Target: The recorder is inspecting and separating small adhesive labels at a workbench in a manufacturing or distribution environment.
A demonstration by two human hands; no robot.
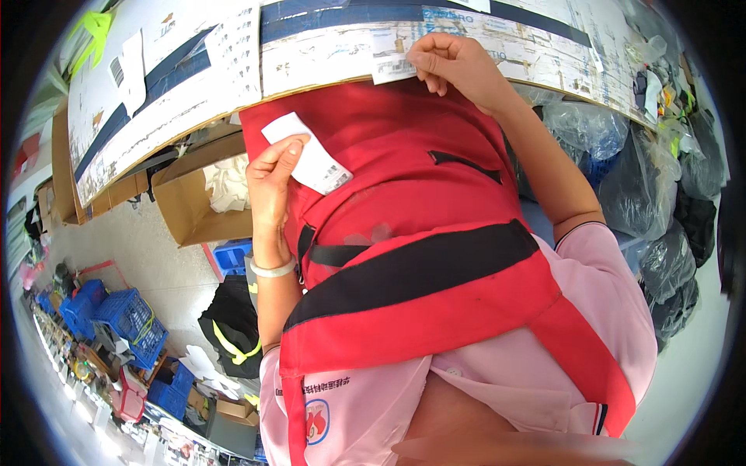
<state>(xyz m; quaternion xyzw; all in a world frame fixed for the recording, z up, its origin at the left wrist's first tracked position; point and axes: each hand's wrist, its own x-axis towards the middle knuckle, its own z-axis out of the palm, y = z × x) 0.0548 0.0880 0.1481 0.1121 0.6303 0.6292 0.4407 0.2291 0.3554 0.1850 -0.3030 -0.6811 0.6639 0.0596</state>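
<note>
Over the left part of the apron (388, 171), the left hand (272, 175) has its thumb and fingers clamped on a white slip (317, 165), print at its near end. Beyond the apron, the right hand (466, 74) curls, thumb and fingertips close together at the side of a 2nd slip (391, 68); whether they grip it, I cannot tell. That slip lies at the edge of the table (318, 66), ahead of the apron. Left of the apron stand a carton (175, 194) holding pale cloth (227, 186) and, farther off, blue crates (132, 322); right of it, bags (637, 186).
</note>
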